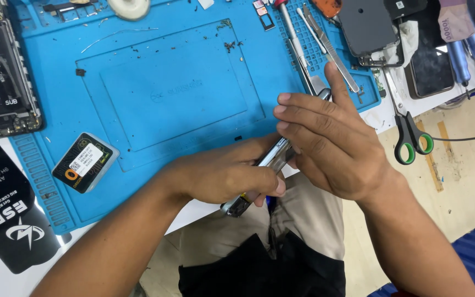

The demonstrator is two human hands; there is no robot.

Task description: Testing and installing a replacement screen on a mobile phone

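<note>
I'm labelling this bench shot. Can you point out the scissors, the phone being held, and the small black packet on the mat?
Scissors [412,144]: head view, on the green-lined black handles.
Phone [273,158]: head view, on its silver edge between both hands.
Small black packet [84,162]: head view, on its white label.

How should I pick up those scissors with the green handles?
Probably by the green loops of the scissors, coming from the near table edge. They lie flat and shut, loops toward the person, blades pointing away toward the phone parts, so fingers slip into the rings away from the tips.

left hand [224,176]: fingers curled closed, palm down | right hand [331,146]: fingers extended, thumb raised | hands touching
</note>
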